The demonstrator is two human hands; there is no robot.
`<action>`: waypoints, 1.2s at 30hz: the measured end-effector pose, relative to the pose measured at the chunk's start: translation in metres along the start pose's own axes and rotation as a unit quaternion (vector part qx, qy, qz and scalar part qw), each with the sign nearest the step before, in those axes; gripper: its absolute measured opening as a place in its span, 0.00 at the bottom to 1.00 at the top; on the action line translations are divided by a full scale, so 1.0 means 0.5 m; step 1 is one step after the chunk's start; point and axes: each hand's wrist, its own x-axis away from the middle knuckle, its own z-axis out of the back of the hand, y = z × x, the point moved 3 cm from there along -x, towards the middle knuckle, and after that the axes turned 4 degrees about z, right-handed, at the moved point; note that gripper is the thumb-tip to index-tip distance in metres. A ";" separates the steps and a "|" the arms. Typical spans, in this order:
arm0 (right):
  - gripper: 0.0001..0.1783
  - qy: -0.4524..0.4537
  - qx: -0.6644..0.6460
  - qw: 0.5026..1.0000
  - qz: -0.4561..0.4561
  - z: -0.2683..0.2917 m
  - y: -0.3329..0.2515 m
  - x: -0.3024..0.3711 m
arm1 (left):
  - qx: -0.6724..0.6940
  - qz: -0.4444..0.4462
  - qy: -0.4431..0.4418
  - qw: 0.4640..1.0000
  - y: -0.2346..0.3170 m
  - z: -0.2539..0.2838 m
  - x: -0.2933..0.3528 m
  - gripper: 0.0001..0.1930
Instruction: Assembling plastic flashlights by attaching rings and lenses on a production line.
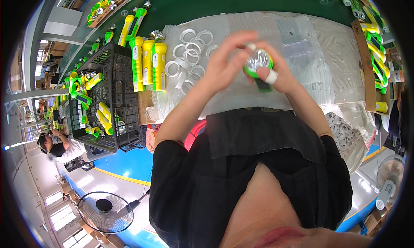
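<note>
My right hand (282,72) grips a yellow-and-green flashlight (259,59) by its head, with the shiny reflector facing up and the dark-and-green body hanging below. A white covering wraps the right thumb, which presses on the rim. My left hand (219,67) is at the left side of the flashlight head; its fingers are curved and smeared by motion, so whether they grip the rim is unclear. Left of my hands, several loose white rings (172,76) lie on the plastic-covered worktop (308,82). Beyond them, yellow-and-green flashlights (159,69) stand side by side.
A black plastic crate (126,99) with several flashlights stands at the left. On the right, a cardboard box (363,64) borders more flashlights (377,54). A plastic bag (360,138) of rings sits below it. A fan (103,218) and another person (71,151) are at the left.
</note>
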 end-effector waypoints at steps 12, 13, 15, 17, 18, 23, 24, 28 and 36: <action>0.17 0.099 0.044 0.992 0.070 0.042 0.030 -0.073 | -0.589 0.057 -0.324 0.738 -0.057 0.127 -0.014 0.26; 0.17 0.099 0.029 0.992 0.073 0.042 0.028 -0.073 | -0.531 0.037 -0.246 0.810 -0.035 0.125 -0.030 0.25; 0.17 0.110 0.047 0.990 0.071 0.036 0.023 -0.072 | -0.381 0.091 -0.121 0.912 0.000 0.128 -0.052 0.17; 0.18 0.120 0.065 0.988 0.069 0.038 0.019 -0.073 | -0.065 0.118 0.015 0.991 0.015 0.122 -0.061 0.13; 0.17 0.112 0.058 0.989 0.071 0.041 0.022 -0.074 | 0.057 0.105 0.047 0.992 0.028 0.113 -0.059 0.12; 0.18 0.108 0.099 0.983 0.107 0.037 0.017 -0.076 | -0.147 -0.064 0.022 0.987 0.062 0.052 -0.060 0.13; 0.18 0.095 0.106 0.982 0.125 0.040 0.020 -0.077 | -0.228 -0.088 0.017 0.970 0.068 0.041 -0.061 0.13; 0.18 0.069 0.112 0.982 0.137 0.038 0.017 -0.078 | -0.272 -0.092 0.022 0.958 0.055 0.039 -0.063 0.16; 0.29 0.077 0.124 0.977 0.156 0.061 -0.005 -0.058 | -0.286 -0.085 0.004 0.954 0.058 0.027 -0.069 0.17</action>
